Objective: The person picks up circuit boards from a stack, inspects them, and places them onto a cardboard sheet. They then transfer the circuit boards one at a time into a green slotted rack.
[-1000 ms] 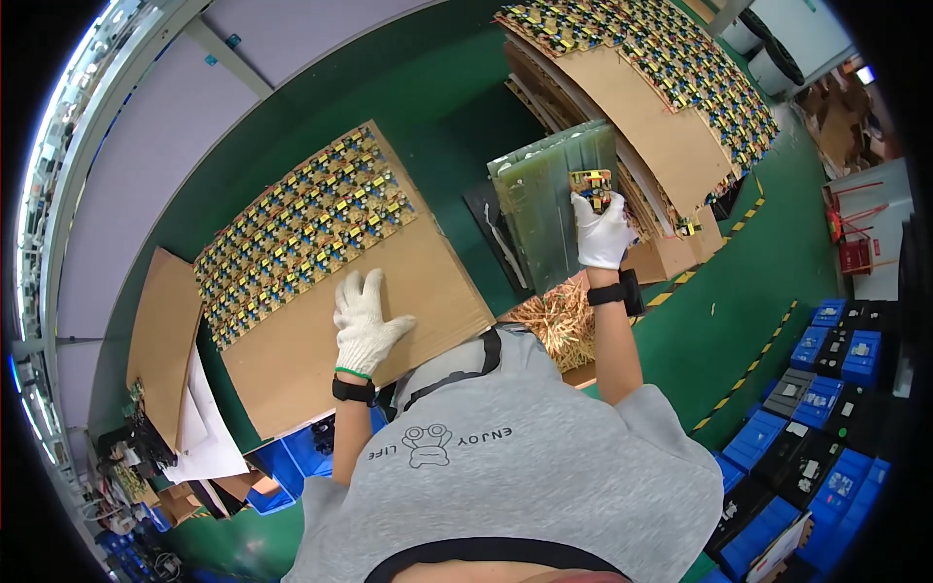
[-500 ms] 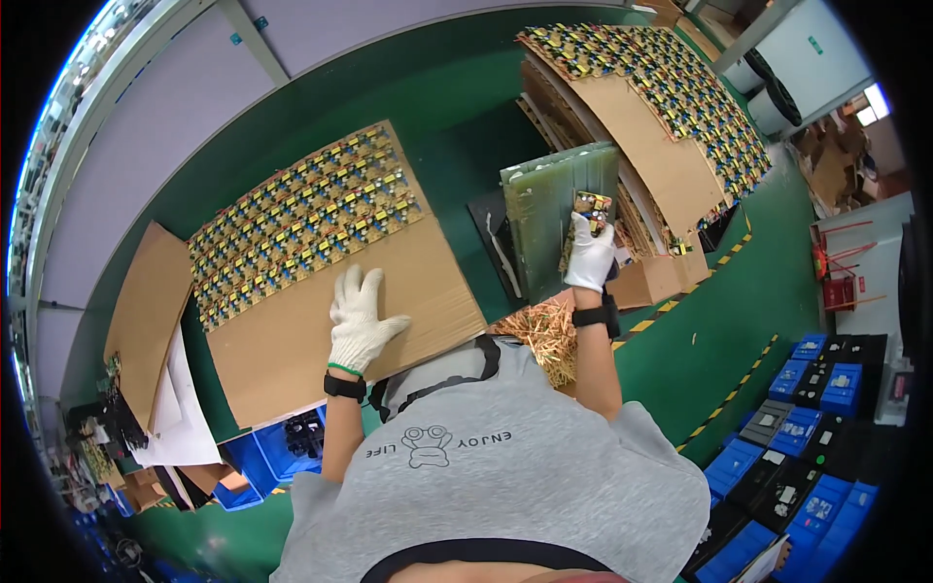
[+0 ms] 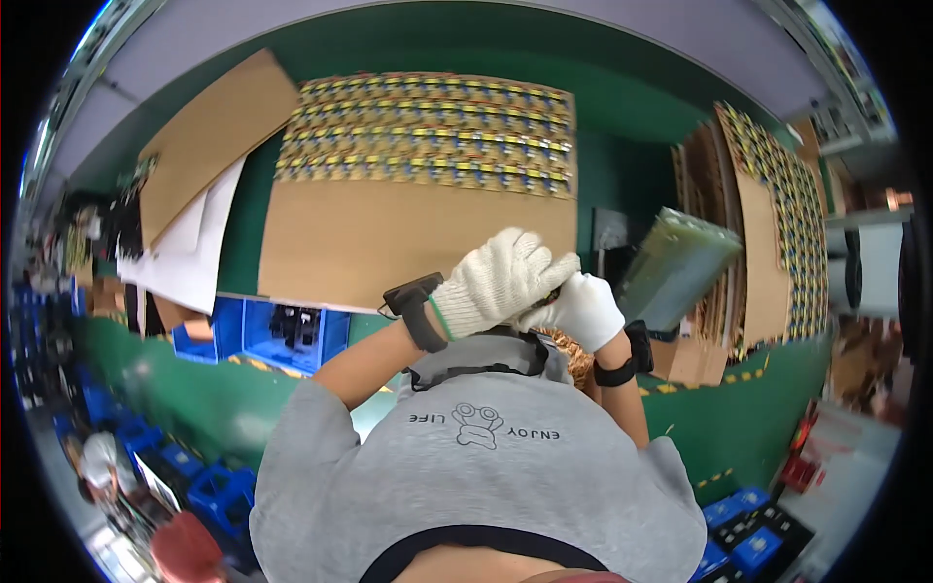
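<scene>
My left hand (image 3: 498, 280), in a cream knitted glove, has its fingers curled and pressed against my right hand. My right hand (image 3: 583, 311), in a smoother white glove, is closed too. Between them sits a small circuit board (image 3: 554, 293), mostly hidden by the gloves; only a dark bit shows. Beyond my hands lies a cardboard sheet (image 3: 389, 233). Its far half bears rows of small circuit boards (image 3: 428, 126) with yellow and blue parts; the near half is bare cardboard.
A greenish stack of panels (image 3: 680, 272) leans on the right, beside stacked cardboard (image 3: 763, 253) topped with more boards. Brown sheets (image 3: 209, 146) and white sheets (image 3: 199, 243) lie at left. Blue bins (image 3: 292, 340) stand below the table edge. A person (image 3: 185, 549) is at lower left.
My view has swung left toward the board-covered sheet. My right hand has come from the panel stack, bringing the circuit board to my left hand. My left hand has lifted off the cardboard and closed.
</scene>
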`<state>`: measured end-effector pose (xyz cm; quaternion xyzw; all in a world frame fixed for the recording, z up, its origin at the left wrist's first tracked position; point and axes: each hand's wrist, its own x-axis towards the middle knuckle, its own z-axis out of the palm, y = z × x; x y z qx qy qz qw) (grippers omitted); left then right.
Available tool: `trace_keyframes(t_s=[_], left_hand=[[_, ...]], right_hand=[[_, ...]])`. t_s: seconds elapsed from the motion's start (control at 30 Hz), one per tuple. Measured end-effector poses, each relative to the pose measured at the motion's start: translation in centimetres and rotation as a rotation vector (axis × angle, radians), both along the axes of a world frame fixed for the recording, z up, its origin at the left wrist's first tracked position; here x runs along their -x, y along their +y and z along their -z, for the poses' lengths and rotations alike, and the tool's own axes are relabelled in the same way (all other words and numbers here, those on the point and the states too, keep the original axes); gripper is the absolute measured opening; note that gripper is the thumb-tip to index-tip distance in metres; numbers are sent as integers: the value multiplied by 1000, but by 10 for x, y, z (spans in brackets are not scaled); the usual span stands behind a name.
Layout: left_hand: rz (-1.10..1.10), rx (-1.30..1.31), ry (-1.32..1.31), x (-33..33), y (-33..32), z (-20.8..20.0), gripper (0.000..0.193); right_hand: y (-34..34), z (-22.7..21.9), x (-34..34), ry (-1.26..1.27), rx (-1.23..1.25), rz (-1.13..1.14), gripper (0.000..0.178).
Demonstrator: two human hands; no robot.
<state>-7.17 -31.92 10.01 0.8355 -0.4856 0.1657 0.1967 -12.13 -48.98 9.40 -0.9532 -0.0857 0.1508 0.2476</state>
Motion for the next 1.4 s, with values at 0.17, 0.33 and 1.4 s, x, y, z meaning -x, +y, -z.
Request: trace_keyframes(t_s=[0.17, 0.33, 1.4], left_hand=[[-193, -17, 1, 8, 68, 19, 47], [-400, 131, 284, 11, 135, 16, 68], [-795, 14, 1058, -16, 354, 38, 57]], right_hand=[[32, -7, -25, -476, -183, -43, 70], [68, 54, -46, 26, -1057, 751, 38], [328, 50, -113, -179, 5, 85, 67]])
